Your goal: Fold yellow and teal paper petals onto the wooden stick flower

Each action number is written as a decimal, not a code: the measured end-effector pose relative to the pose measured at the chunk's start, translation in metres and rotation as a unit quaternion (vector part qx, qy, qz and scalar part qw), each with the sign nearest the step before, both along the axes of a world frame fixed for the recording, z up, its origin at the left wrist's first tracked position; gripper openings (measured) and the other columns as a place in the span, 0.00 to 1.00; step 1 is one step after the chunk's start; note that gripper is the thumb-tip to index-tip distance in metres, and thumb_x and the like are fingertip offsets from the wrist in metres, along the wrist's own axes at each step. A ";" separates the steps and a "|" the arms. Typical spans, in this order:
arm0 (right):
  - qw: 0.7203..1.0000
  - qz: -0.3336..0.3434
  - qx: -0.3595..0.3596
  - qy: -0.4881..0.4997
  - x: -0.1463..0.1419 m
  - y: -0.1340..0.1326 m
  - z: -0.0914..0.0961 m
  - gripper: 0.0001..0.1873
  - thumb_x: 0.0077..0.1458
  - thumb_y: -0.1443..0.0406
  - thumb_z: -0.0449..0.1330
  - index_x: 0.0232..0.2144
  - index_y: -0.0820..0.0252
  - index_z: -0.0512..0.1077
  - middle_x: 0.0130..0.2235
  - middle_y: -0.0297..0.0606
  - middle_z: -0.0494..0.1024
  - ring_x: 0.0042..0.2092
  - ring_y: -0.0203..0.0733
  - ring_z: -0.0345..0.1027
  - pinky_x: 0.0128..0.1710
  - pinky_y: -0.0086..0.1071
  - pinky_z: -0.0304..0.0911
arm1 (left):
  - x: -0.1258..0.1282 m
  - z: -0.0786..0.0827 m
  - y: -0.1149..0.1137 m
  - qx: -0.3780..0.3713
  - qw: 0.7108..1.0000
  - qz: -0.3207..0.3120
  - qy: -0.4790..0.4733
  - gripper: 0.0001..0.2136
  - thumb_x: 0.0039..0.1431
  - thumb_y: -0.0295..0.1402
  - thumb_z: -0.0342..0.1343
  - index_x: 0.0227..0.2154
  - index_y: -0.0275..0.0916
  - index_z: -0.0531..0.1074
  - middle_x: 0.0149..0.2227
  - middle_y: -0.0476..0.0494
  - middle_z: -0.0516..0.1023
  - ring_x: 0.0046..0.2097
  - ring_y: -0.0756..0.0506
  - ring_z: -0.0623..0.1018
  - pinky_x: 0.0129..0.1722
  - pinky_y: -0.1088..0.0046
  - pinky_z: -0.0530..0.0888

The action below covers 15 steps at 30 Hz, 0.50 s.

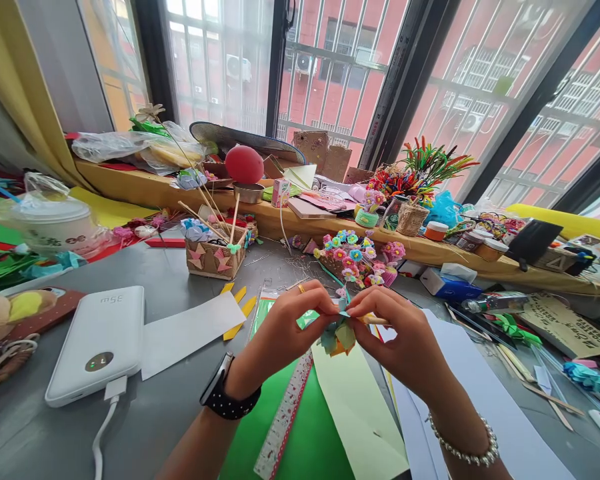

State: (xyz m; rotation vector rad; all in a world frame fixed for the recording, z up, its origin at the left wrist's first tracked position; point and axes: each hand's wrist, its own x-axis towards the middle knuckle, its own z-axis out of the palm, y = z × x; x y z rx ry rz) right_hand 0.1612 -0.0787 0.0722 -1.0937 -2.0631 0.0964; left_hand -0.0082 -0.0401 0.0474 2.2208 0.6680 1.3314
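Observation:
Both my hands meet above the grey table, pinching a small folded paper flower (341, 333) with teal, orange and green petals. My left hand (287, 327), with a ring and a dark wristwatch, has its fingers closed on the flower's left side. My right hand (405, 340), with a bead bracelet on the wrist, pinches the right side and also holds a thin wooden stick (375, 321). Under the hands lie a green paper sheet (310, 433), a pale green strip (360, 407) and a ruler (286, 417).
A white power bank (100, 343) with its cable lies at left beside white paper (190, 331). A small box with sticks (215, 257), a paper flower bouquet (357, 257), a red ball (244, 164) and craft clutter crowd the sill. White sheets (485, 400) and tools lie at right.

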 end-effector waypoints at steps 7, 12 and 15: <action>0.993 -0.036 0.076 -0.079 0.004 0.003 -0.002 0.08 0.46 0.75 0.54 0.26 0.57 0.66 0.29 0.35 0.74 0.33 0.40 0.66 0.32 0.31 0.61 | 0.004 -0.001 -0.002 0.046 0.998 0.031 0.028 0.05 0.54 0.23 0.49 0.27 0.38 0.67 0.29 0.48 0.71 0.33 0.50 0.71 0.33 0.75 0.68; 0.992 -0.063 0.094 -0.062 -0.003 0.004 -0.006 0.08 0.46 0.75 0.52 0.25 0.58 0.65 0.27 0.36 0.73 0.31 0.39 0.65 0.31 0.31 0.60 | 0.004 -0.005 -0.001 0.090 0.993 0.064 0.031 0.05 0.55 0.23 0.48 0.29 0.39 0.67 0.31 0.47 0.72 0.34 0.50 0.72 0.34 0.77 0.68; 0.989 -0.078 0.113 -0.054 -0.007 0.003 -0.008 0.07 0.47 0.75 0.52 0.25 0.58 0.65 0.27 0.36 0.73 0.30 0.39 0.64 0.30 0.31 0.60 | 0.005 -0.006 0.000 0.111 0.990 0.089 0.012 0.06 0.55 0.23 0.48 0.30 0.39 0.67 0.31 0.47 0.73 0.34 0.50 0.73 0.34 0.76 0.69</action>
